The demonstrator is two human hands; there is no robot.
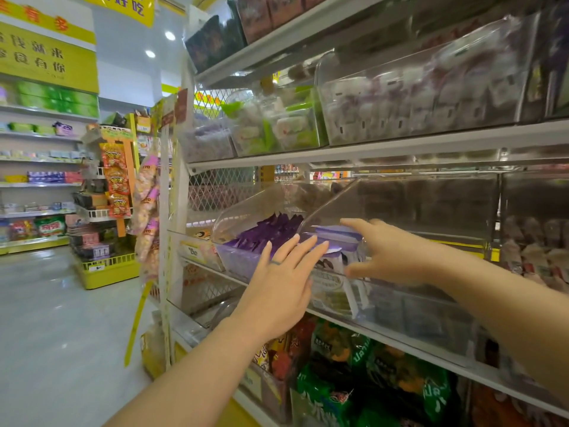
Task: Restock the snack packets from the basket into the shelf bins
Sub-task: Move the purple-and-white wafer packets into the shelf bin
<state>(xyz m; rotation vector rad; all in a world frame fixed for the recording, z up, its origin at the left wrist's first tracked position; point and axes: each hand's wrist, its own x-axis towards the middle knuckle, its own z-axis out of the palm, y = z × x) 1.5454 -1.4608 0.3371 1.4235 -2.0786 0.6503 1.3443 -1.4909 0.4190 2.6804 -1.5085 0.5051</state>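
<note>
Glare and blur on the clear bin (400, 204) smear the contents at its far end, and the shelf (400, 337) runs out of view to the right. The right hand (388, 254) reaches into this bin, fingers straight over a pale lilac packet (334, 241) and thumb spread below; I cannot tell whether it grips the packet. The left hand (283, 282) is flat and wide against the bin's front. The neighbouring bin (246, 208) holds upright dark purple packets (268, 232).

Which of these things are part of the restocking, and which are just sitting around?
In the job: left hand, right hand, pale packets, clear bin, purple packets.
Just there: orange hanging packets, green bags, yellow sign.
</note>
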